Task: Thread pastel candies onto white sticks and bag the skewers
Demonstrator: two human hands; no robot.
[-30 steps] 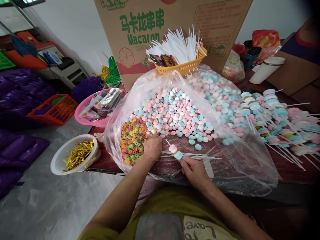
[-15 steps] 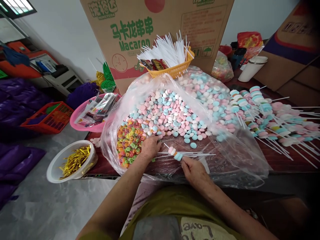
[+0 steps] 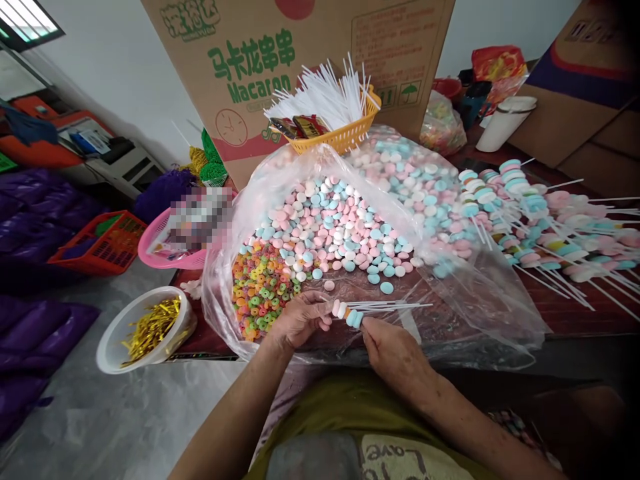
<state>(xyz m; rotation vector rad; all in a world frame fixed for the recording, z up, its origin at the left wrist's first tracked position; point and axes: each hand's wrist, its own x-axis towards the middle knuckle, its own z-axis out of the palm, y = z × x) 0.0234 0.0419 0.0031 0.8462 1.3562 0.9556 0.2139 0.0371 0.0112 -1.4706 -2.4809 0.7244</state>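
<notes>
My right hand (image 3: 393, 343) is closed around the lower part of a candy skewer (image 3: 353, 318), a thin stick threaded with pink, white, orange and light blue pieces. At the skewer's upper left end, my left hand (image 3: 303, 319) has its thumb and fingers pinched at the pink end piece, covering the stick's tip. Several white sticks (image 3: 390, 305) lie on the plastic just behind the skewer. Beyond my hands spreads a heap of pink, white and blue round candies (image 3: 325, 227). Sugared gummy rings (image 3: 263, 287) are piled to the left of my left hand.
Clear plastic sheeting (image 3: 480, 300) lies under and around the candies. Finished skewers (image 3: 540, 227) are stacked at right. A yellow basket (image 3: 345, 137) of white sticks stands before a large carton (image 3: 320, 40). At left are a tub (image 3: 107, 347) with gold ties and a pink basket (image 3: 150, 250).
My left hand has come from the candy heap back to the skewer's tip and now pinches there. A single pink candy lies apart at the heap's near edge. My right hand keeps its hold.
</notes>
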